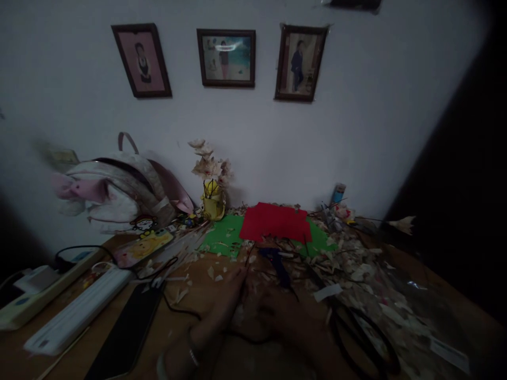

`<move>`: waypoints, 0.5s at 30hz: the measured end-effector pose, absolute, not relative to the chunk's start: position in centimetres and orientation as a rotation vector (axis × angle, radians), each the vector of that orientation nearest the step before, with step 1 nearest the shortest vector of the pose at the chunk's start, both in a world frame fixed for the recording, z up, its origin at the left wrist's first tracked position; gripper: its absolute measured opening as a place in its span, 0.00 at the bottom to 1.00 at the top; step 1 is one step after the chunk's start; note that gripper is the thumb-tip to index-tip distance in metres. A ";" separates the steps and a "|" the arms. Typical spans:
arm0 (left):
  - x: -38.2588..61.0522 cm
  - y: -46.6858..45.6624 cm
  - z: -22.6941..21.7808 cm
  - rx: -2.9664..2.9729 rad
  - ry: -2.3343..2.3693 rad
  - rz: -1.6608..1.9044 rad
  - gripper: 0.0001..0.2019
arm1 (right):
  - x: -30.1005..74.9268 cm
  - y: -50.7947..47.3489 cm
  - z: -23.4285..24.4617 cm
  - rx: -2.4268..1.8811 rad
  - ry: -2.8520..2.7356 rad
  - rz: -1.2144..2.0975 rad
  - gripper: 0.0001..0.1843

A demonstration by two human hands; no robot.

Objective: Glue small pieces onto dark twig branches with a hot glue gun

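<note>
The picture is dim. My left hand (234, 285), with a bracelet at the wrist, is closed on a thin dark stem (249, 256) that points up and away from me. Close beside it on the right is my right hand (277, 311), dark and smeared; its fingers and anything in them cannot be made out. Just beyond the hands a blue glue gun (279, 266) lies on the wooden table. Large black-handled scissors (362, 338) rest to the right of my right hand. Red paper (277, 221) lies over green paper (222, 237) farther back.
Pale scraps (362, 272) cover the right side. At the back stand a yellow pot (214, 205) with pale flowers (208, 168) and a backpack (122, 192). A power strip (59, 295), a long white box (81, 311), a black phone-like slab (124, 332) and a cable (180, 311) occupy the left.
</note>
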State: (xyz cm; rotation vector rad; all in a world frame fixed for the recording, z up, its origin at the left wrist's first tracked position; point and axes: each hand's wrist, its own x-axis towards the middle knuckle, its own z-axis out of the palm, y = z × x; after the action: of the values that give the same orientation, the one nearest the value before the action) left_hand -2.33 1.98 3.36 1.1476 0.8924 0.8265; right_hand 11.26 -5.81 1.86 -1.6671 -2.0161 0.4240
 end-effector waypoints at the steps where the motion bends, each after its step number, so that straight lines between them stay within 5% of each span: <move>1: -2.3 2.0 3.4 1.143 0.904 0.834 0.17 | 11.4 -5.7 1.7 -1.689 -2.004 0.408 0.09; 15: -3.9 3.2 6.0 1.242 0.908 1.075 0.17 | 13.0 -5.1 0.9 -2.205 -1.703 -0.008 0.13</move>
State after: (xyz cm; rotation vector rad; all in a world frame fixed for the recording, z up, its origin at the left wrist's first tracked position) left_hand -3.88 3.24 5.99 1.2420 0.9079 1.0755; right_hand 13.00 -5.12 0.92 -2.2054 -1.7033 -0.0081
